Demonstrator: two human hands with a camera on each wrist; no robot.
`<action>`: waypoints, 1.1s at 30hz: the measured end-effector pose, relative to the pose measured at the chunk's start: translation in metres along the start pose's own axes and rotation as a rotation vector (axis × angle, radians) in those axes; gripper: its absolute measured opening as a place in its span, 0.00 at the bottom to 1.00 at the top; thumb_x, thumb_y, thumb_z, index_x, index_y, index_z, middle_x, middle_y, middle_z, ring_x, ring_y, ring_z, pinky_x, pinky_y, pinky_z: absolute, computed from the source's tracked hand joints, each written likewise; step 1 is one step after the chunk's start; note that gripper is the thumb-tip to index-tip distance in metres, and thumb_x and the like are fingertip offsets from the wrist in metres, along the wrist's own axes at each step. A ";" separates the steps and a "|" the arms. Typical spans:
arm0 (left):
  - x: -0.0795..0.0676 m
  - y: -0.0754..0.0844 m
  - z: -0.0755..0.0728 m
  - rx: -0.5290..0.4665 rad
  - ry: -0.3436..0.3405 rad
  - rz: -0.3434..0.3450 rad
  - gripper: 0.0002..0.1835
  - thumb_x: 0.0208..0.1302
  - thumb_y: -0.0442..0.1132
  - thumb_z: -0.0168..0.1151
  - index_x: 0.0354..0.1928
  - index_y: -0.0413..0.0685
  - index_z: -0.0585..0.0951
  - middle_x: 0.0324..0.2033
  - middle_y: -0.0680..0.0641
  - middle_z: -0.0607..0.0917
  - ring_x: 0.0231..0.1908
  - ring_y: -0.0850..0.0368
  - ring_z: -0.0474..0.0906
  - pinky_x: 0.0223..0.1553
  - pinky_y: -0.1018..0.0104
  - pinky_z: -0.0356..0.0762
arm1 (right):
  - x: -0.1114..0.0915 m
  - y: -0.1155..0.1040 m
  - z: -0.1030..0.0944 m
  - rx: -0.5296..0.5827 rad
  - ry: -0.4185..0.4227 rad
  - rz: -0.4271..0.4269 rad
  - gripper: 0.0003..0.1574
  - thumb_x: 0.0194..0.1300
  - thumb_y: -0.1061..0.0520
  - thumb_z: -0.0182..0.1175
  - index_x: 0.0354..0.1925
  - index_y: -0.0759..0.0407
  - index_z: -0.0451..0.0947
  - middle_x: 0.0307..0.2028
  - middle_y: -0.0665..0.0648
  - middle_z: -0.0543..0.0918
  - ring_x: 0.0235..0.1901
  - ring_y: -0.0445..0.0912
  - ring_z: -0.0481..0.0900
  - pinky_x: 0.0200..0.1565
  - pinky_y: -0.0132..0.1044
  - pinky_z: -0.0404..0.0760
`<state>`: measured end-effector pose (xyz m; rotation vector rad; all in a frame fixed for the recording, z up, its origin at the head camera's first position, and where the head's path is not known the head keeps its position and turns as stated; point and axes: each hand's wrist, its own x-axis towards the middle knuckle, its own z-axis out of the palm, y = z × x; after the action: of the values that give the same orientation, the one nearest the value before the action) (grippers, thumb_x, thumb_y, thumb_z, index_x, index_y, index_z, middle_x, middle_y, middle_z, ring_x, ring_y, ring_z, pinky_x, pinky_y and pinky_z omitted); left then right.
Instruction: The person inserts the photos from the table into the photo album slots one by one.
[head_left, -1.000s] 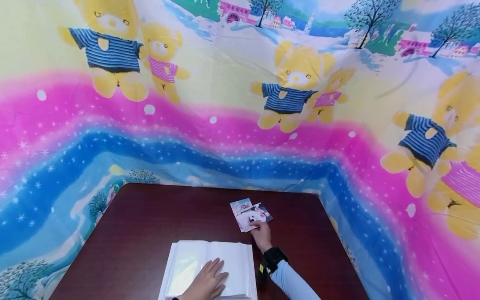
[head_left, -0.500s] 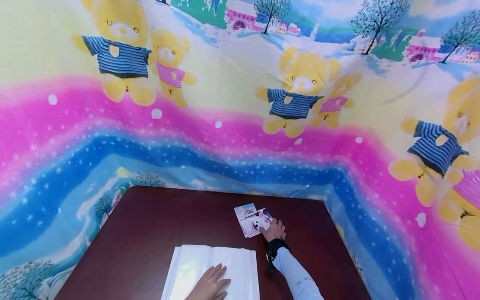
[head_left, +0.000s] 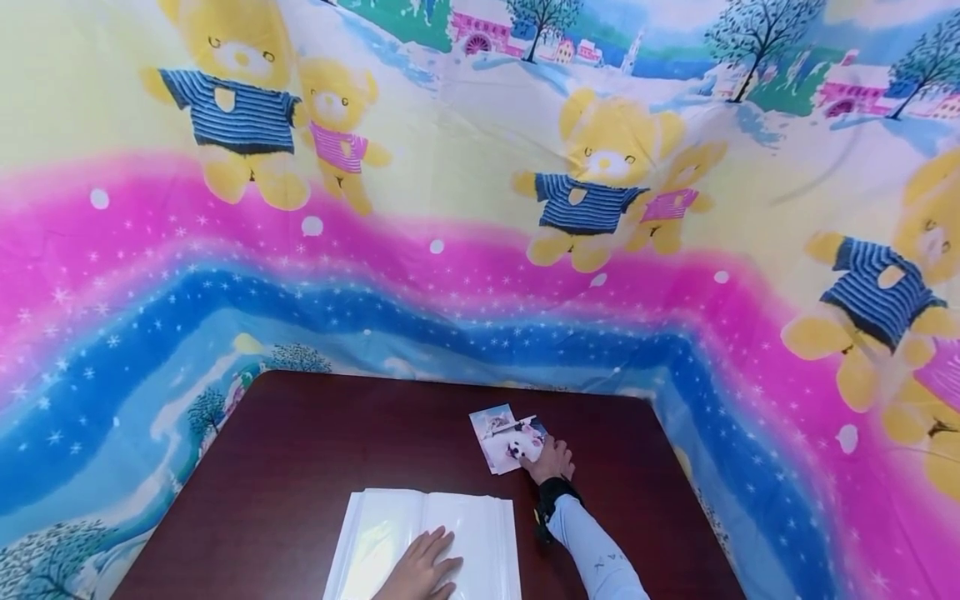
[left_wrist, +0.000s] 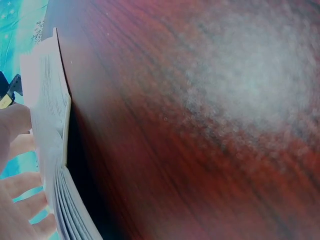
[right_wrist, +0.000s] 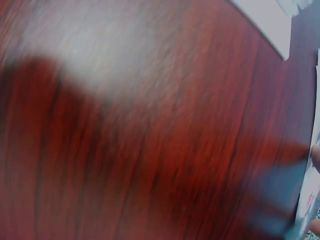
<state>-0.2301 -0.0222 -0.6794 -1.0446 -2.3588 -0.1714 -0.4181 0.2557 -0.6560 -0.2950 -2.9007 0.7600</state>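
My left hand [head_left: 422, 568] rests on the right page of an open photo album [head_left: 382, 521] with clear sleeves. Its fingers lie spread and fairly straight; in the left wrist view they extend along the pages [left_wrist: 50, 150]. Farther back, my right hand [head_left: 551, 461] touches the right side of a small pile of photos [head_left: 498, 448]. A white fluffy dog shows on the top photo, partly over one with a small animal. The thumb is at the photo's lower right edge. Whether the fingers pinch it is hidden; the right wrist view catches only fingertips [right_wrist: 316, 156] at its border.
The dark reddish-brown table [head_left: 337, 433] extends around the album and photos. A patterned cloth [head_left: 450, 275] with teddy bears hangs behind it and at both sides. A black band [head_left: 553, 493] is on the right wrist.
My right hand has shifted from the photos' lower edge to their right side, and its fingers have spread. My left hand stays on the album page. The head view has shifted slightly.
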 end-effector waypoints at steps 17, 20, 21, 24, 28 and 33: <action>-0.001 0.000 0.001 0.011 0.056 -0.011 0.16 0.55 0.53 0.71 0.44 0.58 0.86 0.52 0.43 0.81 0.54 0.45 0.77 0.51 0.54 0.75 | -0.003 -0.019 -0.027 0.361 0.118 0.069 0.28 0.60 0.70 0.62 0.58 0.76 0.70 0.49 0.77 0.74 0.50 0.68 0.74 0.52 0.61 0.72; -0.002 0.000 0.003 0.039 0.091 0.002 0.16 0.54 0.54 0.72 0.43 0.58 0.86 0.51 0.43 0.82 0.54 0.46 0.78 0.53 0.57 0.74 | -0.006 -0.020 -0.028 0.357 0.073 0.069 0.24 0.63 0.68 0.61 0.57 0.75 0.72 0.48 0.74 0.78 0.50 0.66 0.76 0.53 0.59 0.73; -0.003 0.000 0.004 0.046 0.104 0.006 0.16 0.53 0.54 0.73 0.43 0.58 0.86 0.51 0.43 0.82 0.53 0.46 0.78 0.54 0.58 0.73 | -0.007 -0.020 -0.029 0.361 0.063 0.068 0.23 0.64 0.67 0.61 0.56 0.75 0.73 0.47 0.72 0.79 0.50 0.65 0.77 0.52 0.59 0.74; -0.003 0.000 0.007 0.059 0.135 0.018 0.17 0.51 0.53 0.73 0.43 0.58 0.86 0.51 0.43 0.82 0.53 0.46 0.78 0.55 0.58 0.72 | -0.010 -0.022 -0.030 0.408 0.040 0.072 0.21 0.66 0.66 0.60 0.57 0.72 0.73 0.44 0.69 0.81 0.45 0.61 0.80 0.48 0.55 0.76; -0.002 0.001 0.007 0.048 0.134 0.016 0.17 0.49 0.52 0.74 0.41 0.57 0.85 0.51 0.41 0.82 0.53 0.45 0.79 0.52 0.55 0.75 | -0.016 -0.025 -0.033 0.537 0.023 0.061 0.19 0.69 0.67 0.58 0.56 0.70 0.73 0.39 0.65 0.82 0.35 0.55 0.84 0.39 0.49 0.82; 0.001 0.001 0.004 -0.014 0.100 -0.010 0.18 0.44 0.49 0.78 0.38 0.57 0.83 0.50 0.40 0.81 0.53 0.43 0.79 0.50 0.52 0.78 | -0.021 -0.027 -0.037 0.752 -0.037 0.027 0.17 0.69 0.69 0.57 0.55 0.71 0.71 0.36 0.66 0.82 0.34 0.55 0.85 0.38 0.49 0.85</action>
<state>-0.2311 -0.0196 -0.6825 -1.0074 -2.2765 -0.2381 -0.3951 0.2450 -0.6124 -0.2257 -2.4023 1.7685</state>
